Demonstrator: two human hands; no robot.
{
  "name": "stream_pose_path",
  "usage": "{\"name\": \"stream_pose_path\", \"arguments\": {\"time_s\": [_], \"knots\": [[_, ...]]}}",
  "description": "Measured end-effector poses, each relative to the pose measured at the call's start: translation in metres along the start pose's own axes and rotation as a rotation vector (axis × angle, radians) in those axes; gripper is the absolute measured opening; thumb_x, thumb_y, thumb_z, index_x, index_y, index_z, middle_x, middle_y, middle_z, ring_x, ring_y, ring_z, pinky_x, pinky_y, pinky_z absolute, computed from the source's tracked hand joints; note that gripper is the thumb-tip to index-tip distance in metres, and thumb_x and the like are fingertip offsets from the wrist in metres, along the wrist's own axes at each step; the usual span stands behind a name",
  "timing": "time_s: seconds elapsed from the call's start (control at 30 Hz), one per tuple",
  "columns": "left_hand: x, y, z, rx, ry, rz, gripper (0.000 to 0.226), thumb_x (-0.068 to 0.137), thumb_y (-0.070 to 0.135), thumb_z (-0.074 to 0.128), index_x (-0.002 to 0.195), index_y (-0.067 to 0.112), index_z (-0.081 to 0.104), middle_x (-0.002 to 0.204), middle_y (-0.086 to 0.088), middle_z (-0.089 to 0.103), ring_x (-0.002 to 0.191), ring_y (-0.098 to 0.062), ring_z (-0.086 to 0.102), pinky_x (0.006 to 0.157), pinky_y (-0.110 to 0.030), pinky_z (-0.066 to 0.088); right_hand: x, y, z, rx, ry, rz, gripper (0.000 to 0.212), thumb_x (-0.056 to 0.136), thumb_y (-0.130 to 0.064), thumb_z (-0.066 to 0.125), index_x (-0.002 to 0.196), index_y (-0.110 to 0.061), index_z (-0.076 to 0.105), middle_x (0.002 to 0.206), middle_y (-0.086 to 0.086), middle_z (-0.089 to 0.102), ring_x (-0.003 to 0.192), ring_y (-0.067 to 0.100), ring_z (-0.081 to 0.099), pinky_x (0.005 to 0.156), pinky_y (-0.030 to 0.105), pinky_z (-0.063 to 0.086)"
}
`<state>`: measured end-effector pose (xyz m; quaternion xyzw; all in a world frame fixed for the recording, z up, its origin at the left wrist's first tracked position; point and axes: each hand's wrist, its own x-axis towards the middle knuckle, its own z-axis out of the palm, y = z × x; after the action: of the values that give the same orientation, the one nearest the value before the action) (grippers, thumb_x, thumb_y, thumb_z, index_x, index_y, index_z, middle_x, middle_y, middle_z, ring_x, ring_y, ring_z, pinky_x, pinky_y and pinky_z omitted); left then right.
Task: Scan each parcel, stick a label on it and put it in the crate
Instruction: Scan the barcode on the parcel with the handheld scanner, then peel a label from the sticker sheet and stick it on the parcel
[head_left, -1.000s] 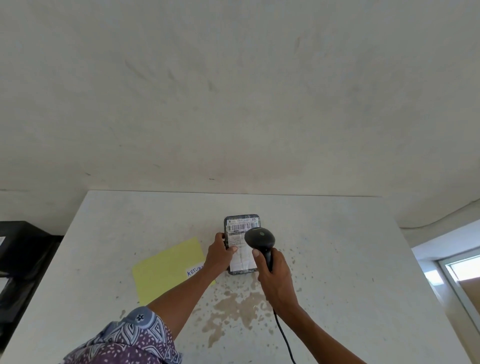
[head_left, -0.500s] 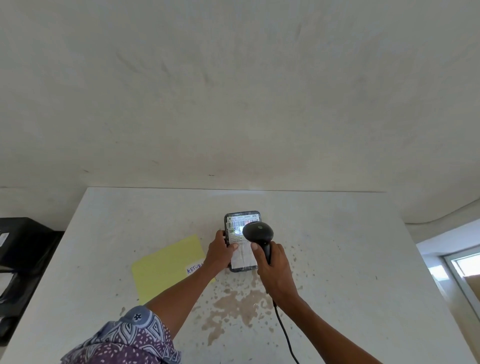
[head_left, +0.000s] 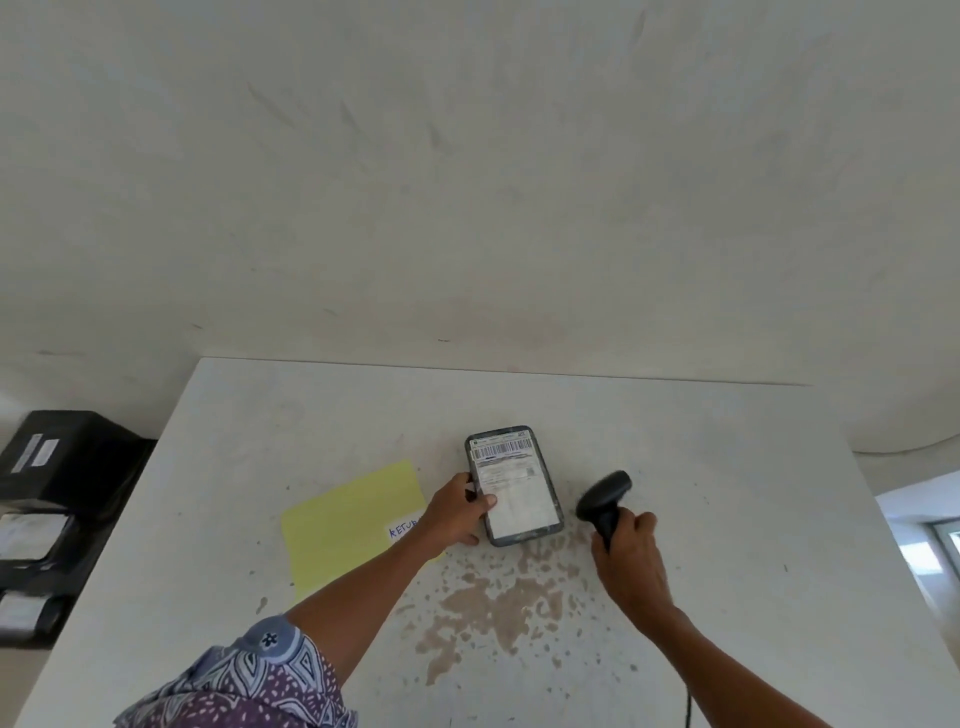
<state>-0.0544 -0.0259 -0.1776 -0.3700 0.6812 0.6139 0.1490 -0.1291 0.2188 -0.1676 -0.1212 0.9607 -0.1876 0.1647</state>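
Holding the parcel: the left hand (head_left: 457, 512) gripped the parcel (head_left: 517, 486) at its 9 o'clock edge, with the thumb laid on the top face and the other fingers curled under that edge.
Parcel: small, dark and flat, it lay near the middle of the table (head_left: 727, 467). A white shipping label (head_left: 511, 480) with a barcode at its 12 o'clock end covered its face.
Right hand: the right hand (head_left: 626, 556) had all fingers wrapped tight round the handle of the barcode scanner (head_left: 605, 499).
Barcode scanner: black and a little blurred, it was at 3 o'clock of the parcel, near it but apart. Its head was toward 12 o'clock.
Cable: a dark cable (head_left: 688, 712) was seen at 6 o'clock of the right hand.
Yellow sheet: the yellow sheet (head_left: 343, 519) lay flat at 9 o'clock of the parcel, partly under the left forearm. A white slip (head_left: 402, 531) with blue letters lay on it.
Stain: a brown stain (head_left: 493, 608) marked the table at 6 o'clock of the parcel.
Black object: a black object (head_left: 67, 467) with white labels stood past the table's 9 o'clock edge. I cannot tell what it was.
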Motion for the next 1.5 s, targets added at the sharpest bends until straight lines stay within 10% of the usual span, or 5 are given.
{"name": "stream_pose_path", "arguments": {"time_s": [0.27, 0.63, 0.83, 1.03, 1.5], "knots": [[-0.012, -0.026, -0.029, 0.229, 0.285, 0.054, 0.026, 0.1, 0.02, 0.052, 0.124, 0.014, 0.06, 0.103, -0.008, 0.069, 0.072, -0.019, 0.062, 0.069, -0.033, 0.053, 0.006, 0.011, 0.013, -0.088, -0.062, 0.025, 0.039, 0.094, -0.026, 0.064, 0.121, -0.002, 0.048, 0.111, 0.015, 0.047, 0.083, 0.031, 0.059, 0.072, 0.045, 0.056], [-0.024, -0.067, -0.104, 0.365, 0.581, -0.093, 0.03, 0.093, 0.011, 0.054, 0.121, 0.018, 0.059, 0.124, -0.014, 0.056, 0.117, -0.031, 0.053, 0.09, -0.041, 0.05, -0.004, -0.077, 0.023, -0.086, 0.348, -0.04, 0.055, 0.081, -0.014, 0.061, 0.131, 0.0, 0.043, 0.109, 0.021, 0.049, 0.1, 0.038, 0.048, 0.082, 0.051, 0.046], [-0.034, -0.089, -0.12, 0.521, 0.65, -0.262, 0.056, 0.088, 0.036, 0.069, 0.137, 0.026, 0.044, 0.139, -0.017, 0.03, 0.128, -0.035, 0.035, 0.1, -0.045, 0.043, -0.027, -0.155, 0.087, -0.021, -0.131, -0.579, 0.036, 0.091, -0.004, 0.052, 0.126, -0.01, 0.059, 0.122, 0.01, 0.059, 0.107, 0.025, 0.057, 0.086, 0.034, 0.052], [-0.031, -0.112, -0.142, 0.683, 0.428, -0.168, 0.092, 0.082, 0.046, 0.074, 0.154, 0.024, 0.021, 0.16, -0.019, 0.006, 0.15, -0.038, 0.005, 0.118, -0.057, 0.019, -0.046, -0.179, 0.147, -0.262, -0.387, -0.523, 0.055, 0.096, -0.016, 0.048, 0.149, -0.015, 0.035, 0.155, 0.001, 0.033, 0.141, 0.021, 0.03, 0.107, 0.034, 0.043], [-0.018, -0.089, -0.162, 0.378, 0.183, -0.031, 0.036, 0.082, 0.045, 0.07, 0.106, 0.02, 0.06, 0.091, 0.0, 0.066, 0.079, -0.018, 0.062, 0.061, -0.027, 0.042, -0.047, -0.182, 0.155, -0.259, -0.275, -0.507, 0.05, 0.097, -0.019, 0.051, 0.146, -0.02, 0.04, 0.15, -0.006, 0.038, 0.136, 0.016, 0.034, 0.097, 0.03, 0.05]]}}
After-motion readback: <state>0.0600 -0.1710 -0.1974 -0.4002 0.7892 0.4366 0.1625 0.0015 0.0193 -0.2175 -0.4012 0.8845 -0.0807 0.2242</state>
